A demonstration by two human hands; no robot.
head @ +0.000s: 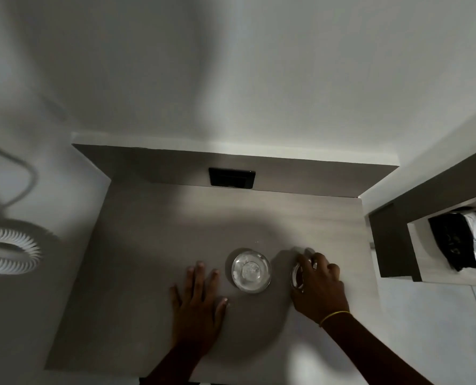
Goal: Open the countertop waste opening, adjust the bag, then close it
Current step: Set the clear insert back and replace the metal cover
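A round waste opening [251, 271] sits in the grey countertop [153, 245], ringed in shiny metal, with a clear crumpled bag showing inside it. My left hand [198, 304] lies flat on the counter just left of the opening, fingers spread and holding nothing. My right hand [318, 287] rests to the right of the opening, its fingers curled over a round metal lid [296, 276] that lies on the counter. Most of the lid is hidden under the hand.
A black wall plate [232, 177] is set in the back ledge. A white coiled cord [9, 252] hangs on the left wall. On the right, a recessed shelf [398, 245] holds black and white packets [464, 243].
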